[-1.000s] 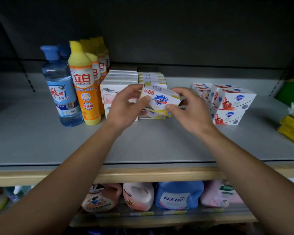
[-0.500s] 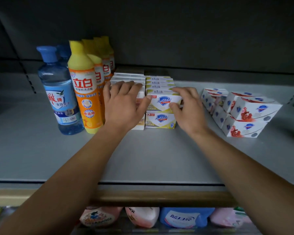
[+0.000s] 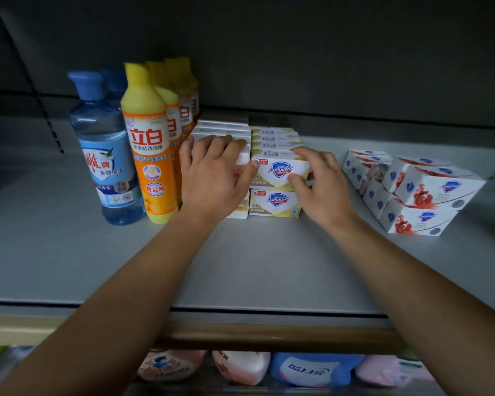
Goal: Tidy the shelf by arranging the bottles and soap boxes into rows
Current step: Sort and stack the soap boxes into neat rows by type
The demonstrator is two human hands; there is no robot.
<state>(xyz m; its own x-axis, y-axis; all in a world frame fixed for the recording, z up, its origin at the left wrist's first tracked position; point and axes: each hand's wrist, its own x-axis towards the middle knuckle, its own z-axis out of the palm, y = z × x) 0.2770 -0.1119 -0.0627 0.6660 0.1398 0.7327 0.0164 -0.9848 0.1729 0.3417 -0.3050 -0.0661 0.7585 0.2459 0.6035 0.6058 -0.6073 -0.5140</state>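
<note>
A yellow-and-white Safeguard soap box (image 3: 279, 171) sits on top of another yellow Safeguard box (image 3: 275, 202), at the front of a two-high row that runs to the back. My right hand (image 3: 322, 185) holds the top box at its right end, thumb on the front face. My left hand (image 3: 213, 174) lies flat, fingers straight, over the white soap boxes (image 3: 222, 130) to the left, its thumb touching the top box's left edge. Orange dish-soap bottles (image 3: 149, 144) and blue bottles (image 3: 106, 150) stand in rows at the left.
A skewed stack of red-and-white Safeguard boxes (image 3: 417, 192) lies at the right of the grey shelf (image 3: 255, 261). Bare shelf lies in front of the boxes. Pink and blue detergent jugs (image 3: 306, 370) lie on the shelf below.
The yellow box, held tilted in the air a second ago, now sits square on the front stack. My left hand moved from gripping it to lying flat over the white boxes.
</note>
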